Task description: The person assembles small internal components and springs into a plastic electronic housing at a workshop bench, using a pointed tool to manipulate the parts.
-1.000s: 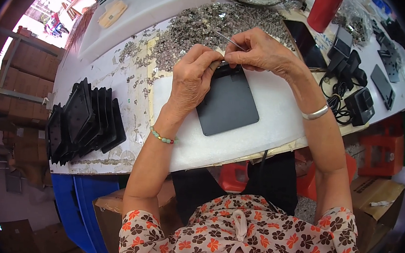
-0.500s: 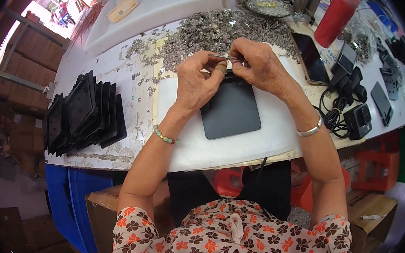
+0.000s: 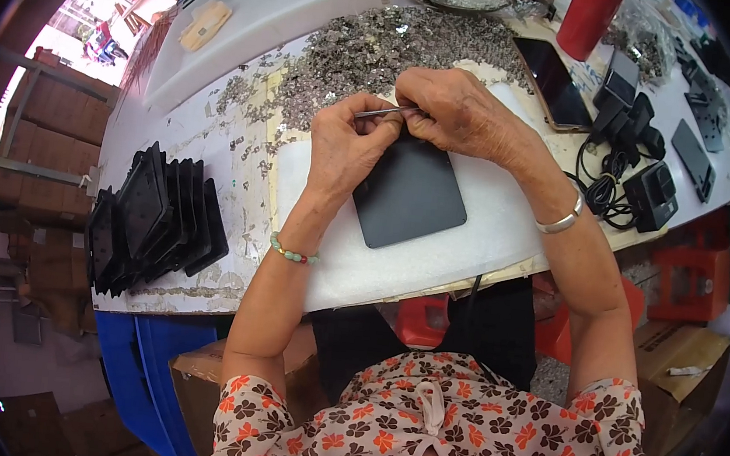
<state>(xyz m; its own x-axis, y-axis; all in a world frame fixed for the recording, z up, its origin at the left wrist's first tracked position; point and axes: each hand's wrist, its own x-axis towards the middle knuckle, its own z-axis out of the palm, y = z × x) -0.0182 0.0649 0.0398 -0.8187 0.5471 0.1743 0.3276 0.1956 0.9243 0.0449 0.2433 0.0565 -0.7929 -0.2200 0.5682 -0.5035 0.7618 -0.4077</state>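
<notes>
My left hand (image 3: 348, 145) and my right hand (image 3: 462, 119) meet over the far edge of a dark grey flat panel with rounded corners (image 3: 412, 199). A thin metal rod (image 3: 378, 112) runs between them, pinched by the left thumb and fingers. Its right end reaches the closed fingertips of my right hand, which hide that tip. The panel lies on a white foam sheet (image 3: 506, 222). Just beyond my hands spreads a heap of small shiny metal pieces (image 3: 356, 51). What the fingertips touch at the panel's far edge is hidden.
Black plastic frames (image 3: 155, 217) stand stacked at the left. A white tray (image 3: 251, 37) lies at the back left. To the right are a phone (image 3: 555, 84), a red bottle (image 3: 589, 21), a coiled black cable (image 3: 601, 191) and a dark stand (image 3: 649, 198).
My fingertips have drawn closer together, and the rod now slants up toward the right. The left fingers have closed in tighter. The whole view has shifted slightly.
</notes>
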